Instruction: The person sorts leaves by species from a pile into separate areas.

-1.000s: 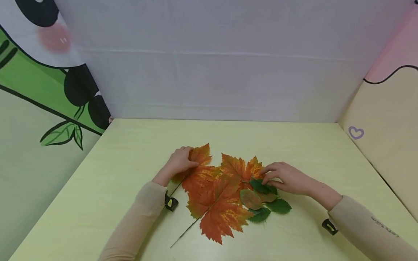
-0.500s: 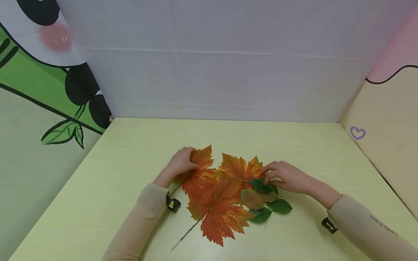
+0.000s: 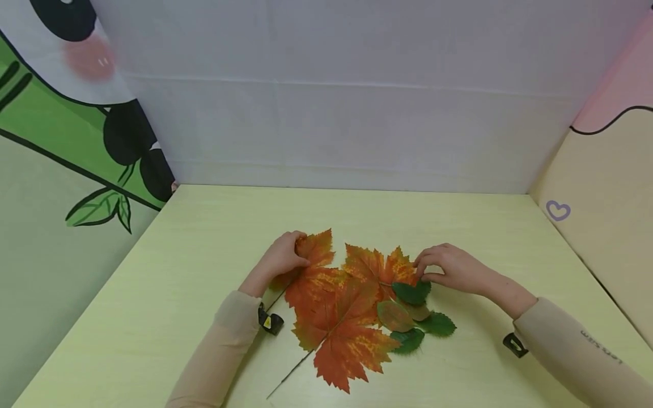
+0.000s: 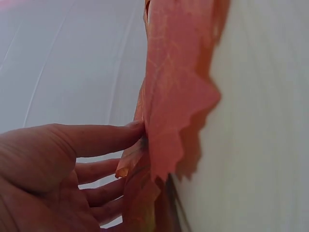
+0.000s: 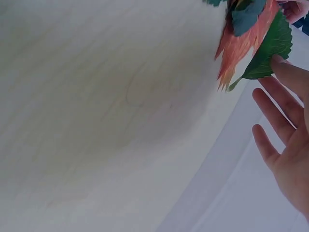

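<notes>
Orange-red artificial maple leaves (image 3: pixel 352 345) lie spread on the table, partly overlapping, with a thin dark stem (image 3: pixel 291 374) toward the front. My left hand (image 3: pixel 280 258) holds the far-left maple leaf (image 3: pixel 315 247) at its edge; in the left wrist view the thumb (image 4: pixel 106 139) presses the leaf, with the other fingers behind it. At the right of the leaves, my right hand (image 3: pixel 456 269) pinches a small green leaf (image 5: pixel 273 48) between thumb and index finger, its other fingers spread. Several loose green leaves (image 3: pixel 437 323) and a brownish-green one (image 3: pixel 395 315) lie just below.
The pale yellow table (image 3: pixel 214 221) meets a grey-white cloth wall (image 3: pixel 347 130) at the back. A cartoon-printed panel (image 3: pixel 61 170) stands on the left and a pink and beige one (image 3: pixel 607 187) on the right.
My right hand has shifted slightly back and right, uncovering more of the green leaf, which has turned a little. My left hand keeps its place on the maple leaf.
</notes>
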Available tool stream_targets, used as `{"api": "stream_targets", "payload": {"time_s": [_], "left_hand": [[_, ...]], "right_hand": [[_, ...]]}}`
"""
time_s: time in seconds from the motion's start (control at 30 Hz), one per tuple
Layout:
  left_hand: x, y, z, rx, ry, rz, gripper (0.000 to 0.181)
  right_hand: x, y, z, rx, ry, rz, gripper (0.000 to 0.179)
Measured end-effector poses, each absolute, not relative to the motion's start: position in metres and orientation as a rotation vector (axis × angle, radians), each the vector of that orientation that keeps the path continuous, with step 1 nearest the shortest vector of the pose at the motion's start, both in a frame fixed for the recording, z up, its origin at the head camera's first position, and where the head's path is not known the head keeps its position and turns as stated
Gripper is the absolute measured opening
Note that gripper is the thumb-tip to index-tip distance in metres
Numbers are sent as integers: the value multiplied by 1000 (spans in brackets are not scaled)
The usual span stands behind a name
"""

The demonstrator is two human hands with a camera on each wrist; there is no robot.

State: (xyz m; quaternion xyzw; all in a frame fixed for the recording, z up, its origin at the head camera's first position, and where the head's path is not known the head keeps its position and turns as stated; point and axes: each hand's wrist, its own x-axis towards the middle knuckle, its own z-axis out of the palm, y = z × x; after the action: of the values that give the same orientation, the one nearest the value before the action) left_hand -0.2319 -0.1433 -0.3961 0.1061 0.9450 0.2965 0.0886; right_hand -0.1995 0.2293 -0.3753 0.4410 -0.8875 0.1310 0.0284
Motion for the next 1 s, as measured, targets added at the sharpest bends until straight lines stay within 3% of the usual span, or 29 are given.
{"api": "stream_targets", "payload": {"time_s": [0.53, 1.0], "left_hand": [[-231, -146, -397, 298, 2773, 964, 52], [-235, -147, -404, 328, 2784, 937, 46]], "right_hand": [[-233, 260, -382, 869, -2995, 567, 6], [-265, 291, -395, 511, -3076, 594, 24]]}}
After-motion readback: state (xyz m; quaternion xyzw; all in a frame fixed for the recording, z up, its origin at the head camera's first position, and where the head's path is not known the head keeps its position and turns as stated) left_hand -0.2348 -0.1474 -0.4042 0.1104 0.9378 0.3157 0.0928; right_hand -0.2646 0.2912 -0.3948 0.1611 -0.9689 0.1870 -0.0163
